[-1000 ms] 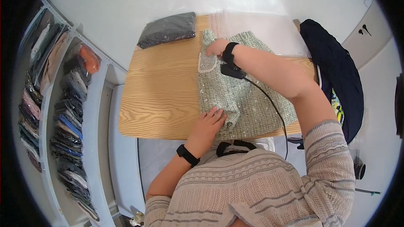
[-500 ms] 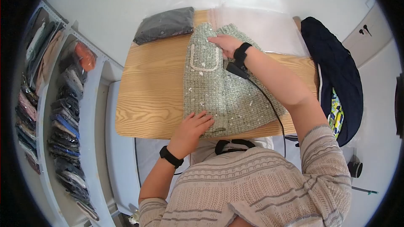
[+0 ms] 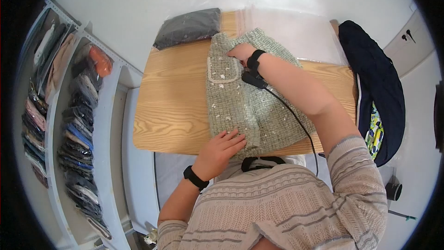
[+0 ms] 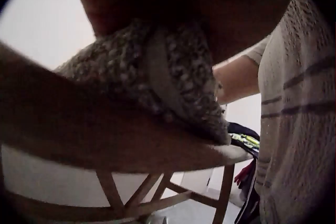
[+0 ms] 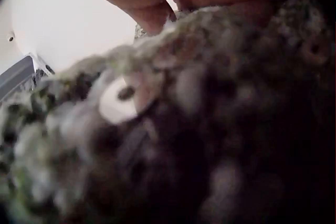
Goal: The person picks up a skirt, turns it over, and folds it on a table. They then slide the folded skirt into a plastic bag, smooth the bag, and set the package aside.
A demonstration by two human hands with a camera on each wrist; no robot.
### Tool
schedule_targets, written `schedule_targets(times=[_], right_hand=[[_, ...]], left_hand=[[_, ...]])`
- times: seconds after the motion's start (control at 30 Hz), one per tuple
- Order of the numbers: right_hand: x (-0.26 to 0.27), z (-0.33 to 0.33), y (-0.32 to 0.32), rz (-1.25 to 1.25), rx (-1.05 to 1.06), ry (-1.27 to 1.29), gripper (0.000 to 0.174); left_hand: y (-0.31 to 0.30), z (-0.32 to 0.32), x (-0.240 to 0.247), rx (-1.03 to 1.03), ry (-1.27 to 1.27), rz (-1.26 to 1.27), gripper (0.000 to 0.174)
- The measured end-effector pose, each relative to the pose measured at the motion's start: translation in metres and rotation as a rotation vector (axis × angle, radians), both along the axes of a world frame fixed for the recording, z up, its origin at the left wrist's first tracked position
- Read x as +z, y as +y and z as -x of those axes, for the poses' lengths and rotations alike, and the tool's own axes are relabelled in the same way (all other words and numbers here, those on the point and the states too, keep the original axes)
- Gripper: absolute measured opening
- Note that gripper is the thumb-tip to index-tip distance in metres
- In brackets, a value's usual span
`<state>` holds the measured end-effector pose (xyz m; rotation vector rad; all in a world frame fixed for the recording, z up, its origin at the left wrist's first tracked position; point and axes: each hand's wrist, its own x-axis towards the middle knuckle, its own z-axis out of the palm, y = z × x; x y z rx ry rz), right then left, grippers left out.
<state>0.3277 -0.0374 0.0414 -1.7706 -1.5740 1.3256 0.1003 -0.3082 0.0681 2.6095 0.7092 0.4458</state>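
A green tweed garment (image 3: 273,106) with small white flecks and a pale-trimmed pocket lies folded on the wooden table. My left hand (image 3: 217,153) rests with fingers spread on its near edge. At the upper part, beside the pocket, my right hand (image 3: 243,53) touches the cloth, its fingertips partly hidden. The left wrist view has the tweed edge (image 4: 194,87) under the dark hand (image 4: 184,3), over the table rim. In the right wrist view the fingers (image 5: 152,16) are against the blurred tweed (image 5: 79,124), near a white sequin.
A dark bagged garment (image 3: 187,28) lies at the table's back left, and clear plastic bags (image 3: 291,32) at the back right. Dark blue cloth (image 3: 374,83) hangs beyond the right edge. Shelves of bagged clothes (image 3: 78,134) stand left. A cable (image 3: 296,115) runs from the right wrist.
The garment's left part has swung leftward and flattened, showing the whole pocket. My right hand has shifted slightly on the cloth; my left hand stays at the near edge.
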Motion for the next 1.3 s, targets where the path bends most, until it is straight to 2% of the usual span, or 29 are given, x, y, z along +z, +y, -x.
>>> schedule_targets(times=[0.07, 0.13, 0.17, 0.2, 0.27, 0.3, 0.37, 0.4, 0.47, 0.5, 0.53, 0.6, 0.67, 0.73, 0.83, 0.87, 0.9, 0.93, 0.97, 1.0, 1.03, 1.1, 1.17, 1.23, 1.27, 1.3], right_hand=[[0.014, 0.010, -0.009, -0.066, 0.031, -0.079, 0.033], [0.038, 0.026, -0.026, -0.189, -0.289, 0.009, 0.037], [0.051, 0.035, -0.042, -0.503, -0.290, -0.325, 0.045], [0.048, 0.041, -0.048, -0.502, -0.290, -0.326, 0.045], [0.043, 0.051, -0.057, -0.886, 0.045, -0.783, 0.059], [0.042, 0.053, -0.060, -0.884, 0.043, -0.783, 0.059], [0.040, 0.057, -0.066, -0.463, 0.365, -0.780, 0.072], [0.042, 0.057, -0.065, -0.461, 0.362, -0.777, 0.072], [0.051, 0.047, -0.050, -0.292, 0.432, -0.713, 0.081], [0.045, 0.033, -0.039, -0.389, 0.422, -0.484, 0.074], [0.053, 0.020, -0.049, -0.379, 0.411, -0.485, 0.074], [0.081, -0.018, -0.070, -0.341, 0.171, 0.221, 0.058], [0.104, -0.057, -0.108, -0.320, 0.109, 0.362, 0.043], [0.123, -0.088, -0.152, -0.224, -0.028, 0.262, 0.041], [0.086, -0.140, -0.162, -0.080, -0.180, 0.102, 0.045], [0.074, -0.144, -0.162, -0.080, -0.186, 0.093, 0.045], [0.064, -0.147, -0.161, -0.036, -0.222, 0.156, 0.045], [0.066, -0.143, -0.161, 0.006, -0.254, 0.222, 0.046], [0.069, -0.139, -0.163, 0.015, -0.229, 0.240, 0.053], [0.070, -0.136, -0.158, 0.007, -0.219, 0.239, 0.053], [0.069, -0.131, -0.152, 0.028, -0.171, 0.156, 0.057], [0.071, -0.124, -0.139, 0.085, -0.087, -0.029, 0.066], [0.062, -0.118, -0.131, 0.018, -0.101, -0.063, 0.063], [0.044, -0.119, -0.119, -0.045, -0.122, -0.101, 0.061], [0.032, -0.124, -0.111, -0.095, -0.081, -0.108, 0.057], [0.028, -0.127, -0.106, -0.145, -0.040, -0.117, 0.054]], left_hand=[[-0.002, -0.001, -0.004, -0.007, 0.042, 0.018, 0.051], [-0.002, -0.001, -0.007, 0.015, 0.026, 0.058, 0.052], [-0.001, -0.001, -0.008, 0.016, 0.026, 0.056, 0.052], [-0.001, -0.002, -0.009, 0.019, 0.022, 0.060, 0.052], [-0.002, -0.002, -0.010, 0.018, 0.021, 0.067, 0.053], [-0.002, -0.002, -0.010, 0.018, 0.022, 0.068, 0.053], [-0.003, 0.000, -0.010, 0.016, 0.026, 0.071, 0.053], [-0.002, 0.001, -0.011, 0.011, 0.045, 0.075, 0.053], [-0.001, 0.001, -0.009, -0.002, 0.060, 0.082, 0.054], [-0.001, 0.003, -0.006, 0.004, 0.055, 0.117, 0.054], [-0.001, 0.005, -0.004, 0.007, 0.051, 0.153, 0.055], [-0.004, 0.015, -0.003, -0.010, 0.062, 0.197, 0.054], [-0.002, 0.029, 0.000, -0.025, 0.063, 0.227, 0.054], [-0.004, 0.043, 0.008, -0.030, 0.047, 0.281, 0.050], [0.001, 0.044, 0.025, -0.100, 0.051, 0.318, 0.044], [0.005, 0.043, 0.029, -0.124, 0.054, 0.374, 0.042], [0.011, 0.040, 0.033, -0.162, 0.092, 0.332, 0.034], [0.017, 0.033, 0.043, -0.162, 0.086, 0.328, 0.034], [0.025, 0.026, 0.055, -0.120, 0.211, 0.414, 0.032], [0.034, 0.020, 0.064, -0.073, 0.337, 0.496, 0.031], [0.047, 0.015, 0.065, -0.150, 0.290, 0.355, 0.032], [0.074, -0.002, 0.072, -0.176, 0.144, 0.208, 0.031], [0.102, -0.028, 0.086, -0.005, 0.199, 0.293, 0.031], [0.133, -0.043, 0.067, -0.016, 0.170, 0.126, 0.033], [0.150, -0.050, 0.049, -0.012, 0.167, 0.123, 0.033], [0.167, -0.058, 0.028, -0.084, 0.081, -0.018, 0.034]])
